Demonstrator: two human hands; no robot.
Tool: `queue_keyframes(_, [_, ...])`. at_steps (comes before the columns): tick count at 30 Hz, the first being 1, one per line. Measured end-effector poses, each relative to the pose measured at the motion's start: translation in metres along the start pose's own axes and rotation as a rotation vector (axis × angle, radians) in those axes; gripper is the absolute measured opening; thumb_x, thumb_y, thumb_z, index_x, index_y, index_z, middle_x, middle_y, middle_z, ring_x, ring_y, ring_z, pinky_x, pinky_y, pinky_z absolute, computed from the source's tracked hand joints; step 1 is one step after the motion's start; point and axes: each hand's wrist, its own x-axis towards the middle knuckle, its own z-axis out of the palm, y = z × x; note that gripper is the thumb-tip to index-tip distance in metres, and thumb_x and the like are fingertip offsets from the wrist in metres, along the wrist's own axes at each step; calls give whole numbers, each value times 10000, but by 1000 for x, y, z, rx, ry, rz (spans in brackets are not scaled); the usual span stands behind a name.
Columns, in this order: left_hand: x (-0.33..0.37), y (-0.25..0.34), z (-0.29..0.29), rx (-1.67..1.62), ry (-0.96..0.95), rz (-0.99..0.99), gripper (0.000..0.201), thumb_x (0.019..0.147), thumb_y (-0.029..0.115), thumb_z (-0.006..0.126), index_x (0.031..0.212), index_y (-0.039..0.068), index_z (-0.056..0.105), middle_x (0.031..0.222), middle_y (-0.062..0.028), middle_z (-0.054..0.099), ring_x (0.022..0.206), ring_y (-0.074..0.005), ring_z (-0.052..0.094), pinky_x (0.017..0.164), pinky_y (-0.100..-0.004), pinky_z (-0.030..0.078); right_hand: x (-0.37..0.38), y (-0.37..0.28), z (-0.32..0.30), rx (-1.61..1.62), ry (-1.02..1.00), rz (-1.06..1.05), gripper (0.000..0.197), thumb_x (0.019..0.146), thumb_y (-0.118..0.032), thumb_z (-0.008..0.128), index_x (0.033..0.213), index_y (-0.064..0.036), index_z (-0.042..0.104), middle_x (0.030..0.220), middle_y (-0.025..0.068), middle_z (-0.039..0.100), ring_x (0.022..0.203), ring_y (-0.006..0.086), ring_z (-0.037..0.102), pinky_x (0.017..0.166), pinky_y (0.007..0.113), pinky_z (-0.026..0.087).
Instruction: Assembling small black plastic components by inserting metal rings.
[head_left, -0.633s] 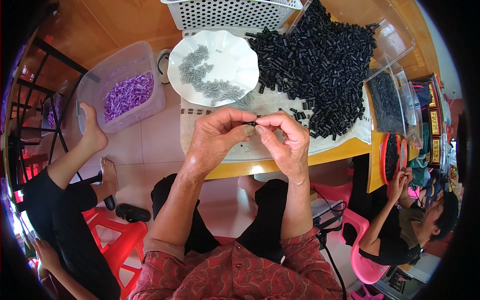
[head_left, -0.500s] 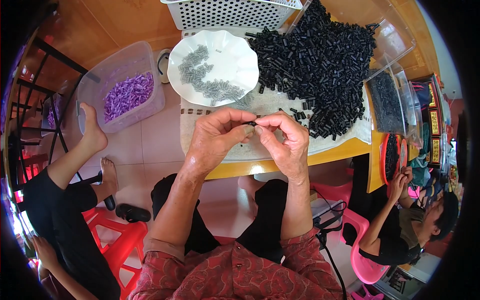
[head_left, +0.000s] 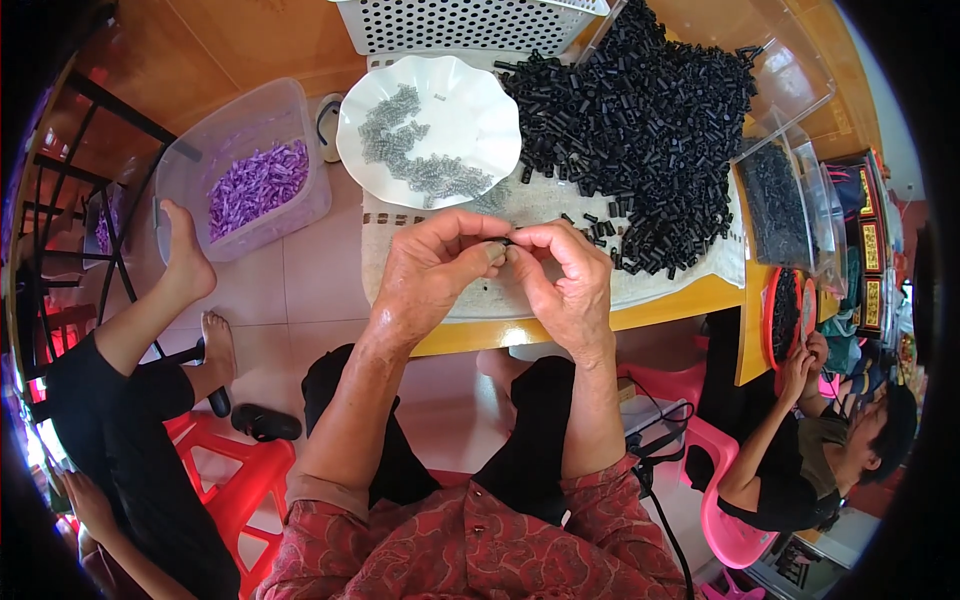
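Observation:
Just above the table's front edge, my left hand (head_left: 425, 272) and my right hand (head_left: 568, 278) meet fingertip to fingertip. Both pinch a small black cylindrical piece (head_left: 506, 241), mostly covered by the thumbs and forefingers. Beyond them a white scalloped plate (head_left: 480, 95) carries small metal springs (head_left: 450, 178) along its left and near sides. A few springs also lie on the cloth beside its near rim. To the right spreads a large heap of short black cylindrical pieces (head_left: 630, 130), with some loose ones close to my right hand.
A pale cloth (head_left: 545, 203) covers the wooden table (head_left: 680, 308). A white perforated basket (head_left: 470, 28) stands behind the plate. Clear bins (head_left: 775, 200) flank the heap. On the floor at left is a tub (head_left: 318, 190) of purple pieces. People sit on both sides.
My hands have shifted very slightly, and the black piece is more covered by my fingertips. The plate and basket appear marginally shifted in the picture.

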Motion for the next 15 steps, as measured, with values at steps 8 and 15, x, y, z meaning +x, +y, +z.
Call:
queue_keyframes(8, [-2, 1, 2, 44, 3, 22, 211, 879, -27, 645, 1089, -35, 669, 937, -62, 698, 837, -102, 642, 779, -247, 538, -1, 3, 1, -14, -10, -3, 151, 807, 74, 673, 933, -7, 649, 826, 98, 651, 703, 191, 667, 589, 286, 520])
queue_keyframes(15, [0, -2, -2, -23, -4, -2, 206, 895, -23, 636, 1098, -36, 669, 934, -64, 697, 831, -99, 643, 769, -240, 539, 0, 2, 0, 18, 1, -8, 145, 817, 65, 674, 941, -8, 659, 832, 98, 663, 720, 188, 677, 620, 281, 525])
